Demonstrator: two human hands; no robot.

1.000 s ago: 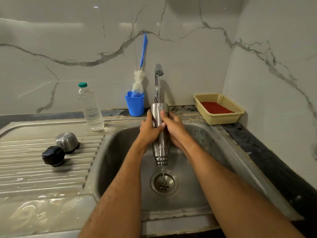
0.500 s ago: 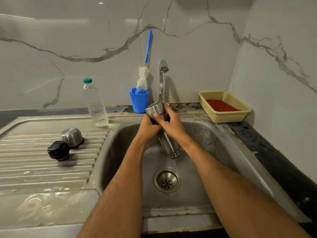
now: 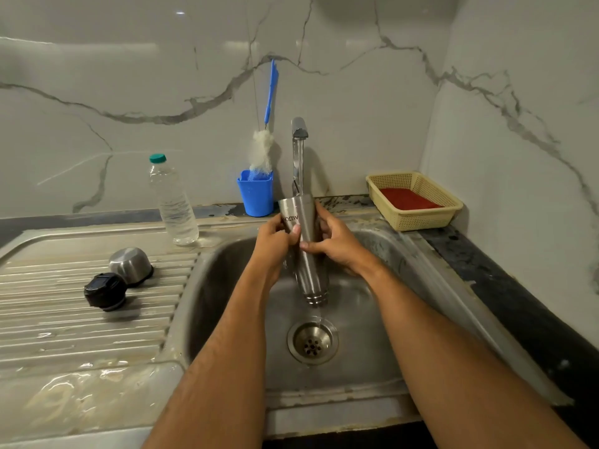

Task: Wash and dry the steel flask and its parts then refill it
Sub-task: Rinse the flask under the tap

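The steel flask (image 3: 308, 254) hangs upside down over the sink basin (image 3: 372, 319), its base up under the running tap (image 3: 298, 150) and its mouth pointing at the drain (image 3: 311, 342). Water runs off its mouth. My left hand (image 3: 275, 236) grips its upper left side. My right hand (image 3: 334, 241) wraps it from the right. On the ribbed drainboard (image 3: 81, 319) at the left lie the flask's steel cup lid (image 3: 130, 264) and its black stopper (image 3: 105, 290).
A clear plastic water bottle (image 3: 173, 202) stands at the back of the drainboard. A blue cup (image 3: 256, 192) holds a bottle brush (image 3: 264, 147) behind the tap. A yellow basket (image 3: 413, 202) with a red pad sits on the dark counter at the right.
The flask tilted to the left half a second ago and now hangs nearly upright again under the stream. Both hands shifted their grip on it. The lids have not moved.
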